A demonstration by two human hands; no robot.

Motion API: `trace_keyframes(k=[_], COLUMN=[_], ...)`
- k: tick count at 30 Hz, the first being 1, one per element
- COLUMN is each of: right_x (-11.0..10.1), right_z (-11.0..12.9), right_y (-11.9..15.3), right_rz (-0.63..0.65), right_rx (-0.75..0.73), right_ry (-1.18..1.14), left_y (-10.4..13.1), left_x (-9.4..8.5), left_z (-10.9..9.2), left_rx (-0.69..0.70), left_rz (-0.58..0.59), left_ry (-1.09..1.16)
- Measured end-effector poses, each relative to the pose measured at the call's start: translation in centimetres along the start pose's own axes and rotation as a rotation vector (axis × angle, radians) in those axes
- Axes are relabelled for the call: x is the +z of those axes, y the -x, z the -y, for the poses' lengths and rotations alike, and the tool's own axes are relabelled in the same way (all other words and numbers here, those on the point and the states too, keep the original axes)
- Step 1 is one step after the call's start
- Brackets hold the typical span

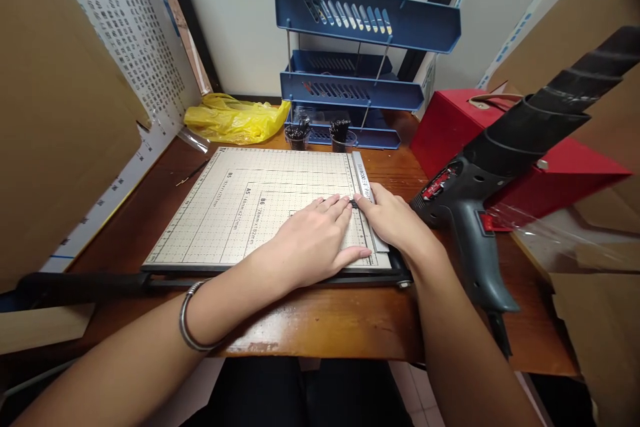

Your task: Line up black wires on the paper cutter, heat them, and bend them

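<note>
A cream paper cutter board [210, 213] printed with a grid and size marks lies on the wooden table. My left hand [317, 240] rests palm down on its right part, fingers stretched out over a small black item [354, 203], mostly hidden. At the right edge of the board, my right hand [393, 217] is on the metal strip [359, 173], its thumb or a fingertip touching the end of the black item; its other fingers are largely hidden. The cutter's black arm [120, 283] lies along the near edge.
Two clear cups [297, 140] of thin black pieces stand behind the board, before a blue tiered rack [350, 90]. A yellow plastic bag [235, 120] lies at the back left. On the right are a heat gun [475, 213] and a red box [560, 187].
</note>
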State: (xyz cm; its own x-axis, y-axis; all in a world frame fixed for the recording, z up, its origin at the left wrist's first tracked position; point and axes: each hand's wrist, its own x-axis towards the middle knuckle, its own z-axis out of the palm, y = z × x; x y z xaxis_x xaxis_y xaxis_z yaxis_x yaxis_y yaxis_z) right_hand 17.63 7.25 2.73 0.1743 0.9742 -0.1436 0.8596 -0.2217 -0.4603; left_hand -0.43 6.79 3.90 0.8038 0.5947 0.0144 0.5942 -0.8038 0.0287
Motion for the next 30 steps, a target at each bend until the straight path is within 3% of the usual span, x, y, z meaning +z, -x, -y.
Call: trace_keyframes(k=[13,19,25,30], right_x=[-0.43,-0.38,-0.11,-0.11], right_z=[0.83,0.68,0.76,0.64], right_y=[0.76,0.93,0.7,0.54], right_rz=[-0.005,-0.017,0.009,0.004], right_rx=[-0.033,-0.074,0.027,0.019], right_ry=[0.234,0.195,0.121,0.081], left_y=[-0.07,-0.15,-0.16,-0.02], left_x=[0.64,0.72,0.54,0.3], left_z=[0.13,0.22,0.18,0.25], left_rx=[0.017,0.036,0.023,0.023], left_rz=[-0.094,-0.109,-0.081,-0.075], left_ry=[-0.003,-0.031,-0.032,-0.025])
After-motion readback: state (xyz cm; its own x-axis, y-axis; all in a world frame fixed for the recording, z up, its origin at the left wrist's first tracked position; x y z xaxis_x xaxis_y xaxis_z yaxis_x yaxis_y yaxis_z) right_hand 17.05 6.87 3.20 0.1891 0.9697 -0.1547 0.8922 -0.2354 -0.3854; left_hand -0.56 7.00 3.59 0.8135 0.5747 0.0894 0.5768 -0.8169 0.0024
